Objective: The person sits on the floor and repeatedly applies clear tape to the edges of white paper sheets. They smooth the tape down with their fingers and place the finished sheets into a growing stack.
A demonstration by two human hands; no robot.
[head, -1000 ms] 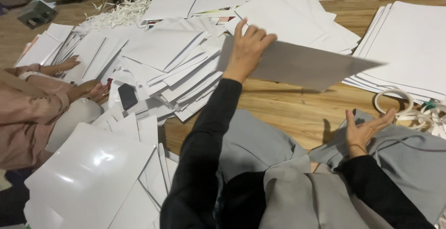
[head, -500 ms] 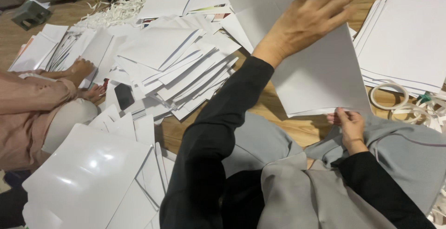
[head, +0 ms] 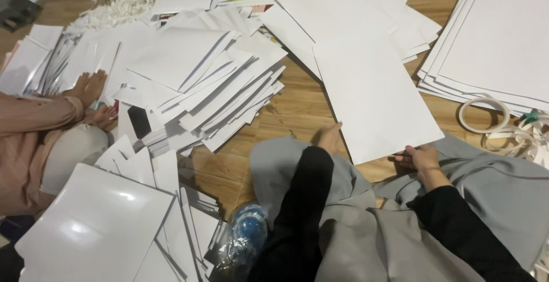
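Observation:
A large white sheet [head: 374,96] lies on the wooden floor [head: 297,107] in front of my grey-trousered knees. My right hand [head: 421,160] pinches its near right edge. At the sheet's near left edge rests my left hand [head: 330,138], seen from the back with its fingers hidden. The far end of the sheet overlaps a loose pile of white sheets [head: 343,7].
Another person sits at the left, in pink sleeves, with bare feet [head: 88,87]. A fanned heap of white sheets [head: 200,82] fills the middle. A neat stack [head: 497,42] lies at the right, with tape rolls [head: 483,116] beside it. A plastic bottle [head: 246,236] and glossy sheets [head: 97,225] lie near me.
My left hand brought the white sheet from the far pile through the air and down onto the floor near my knees. My right hand took hold of its near edge.

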